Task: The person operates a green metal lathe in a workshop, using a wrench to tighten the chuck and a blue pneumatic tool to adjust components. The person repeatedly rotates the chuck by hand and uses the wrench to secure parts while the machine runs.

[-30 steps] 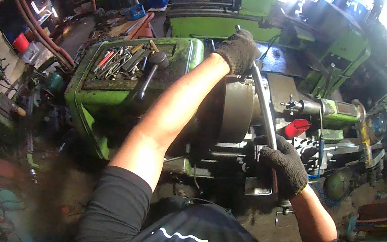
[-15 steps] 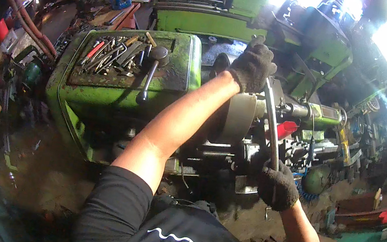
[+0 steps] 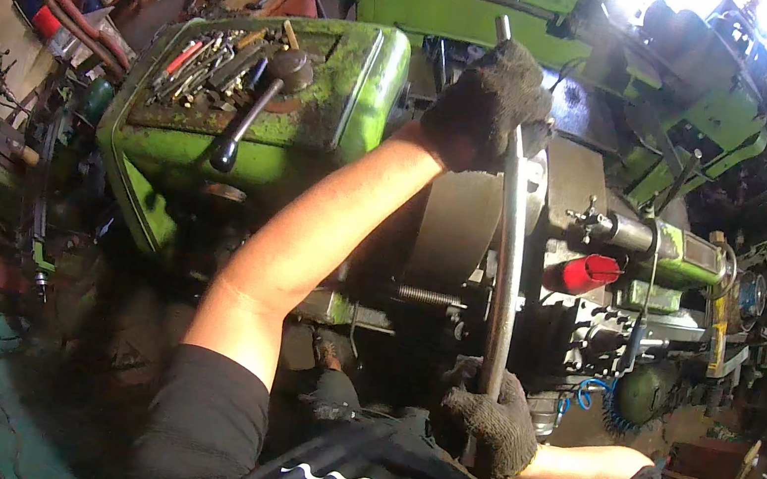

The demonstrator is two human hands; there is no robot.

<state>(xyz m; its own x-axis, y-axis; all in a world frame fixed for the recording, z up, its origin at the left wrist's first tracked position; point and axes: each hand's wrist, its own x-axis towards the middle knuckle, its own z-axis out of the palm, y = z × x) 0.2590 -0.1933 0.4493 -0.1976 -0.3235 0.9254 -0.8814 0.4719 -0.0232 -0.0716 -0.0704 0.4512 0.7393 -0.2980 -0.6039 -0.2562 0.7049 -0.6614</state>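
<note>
Both my hands wear dark knit gloves. My left hand [image 3: 490, 108] is closed around the upper end of a long metal bar [image 3: 506, 269], beside the large grey chuck [image 3: 457, 221] of a green lathe. A short rod end sticks out beyond its fingers; how it joins the bar is hidden by the glove. My right hand [image 3: 492, 425] is wrapped round the bar's lower end, close in front of my body. The bar stands nearly upright in view, crossing in front of the chuck's right side.
Hand tools [image 3: 215, 67] and a ball-ended lever [image 3: 251, 123] lie on top of the green headstock [image 3: 368, 87]. Right of the chuck are a red cup [image 3: 584, 273], the tailstock [image 3: 687, 253] and the tool post [image 3: 589, 337]. Another green machine [image 3: 459, 19] stands behind.
The bar's lower end and my right hand have come down toward my body and slightly left. My left hand has shifted slightly left, and the view has tilted.
</note>
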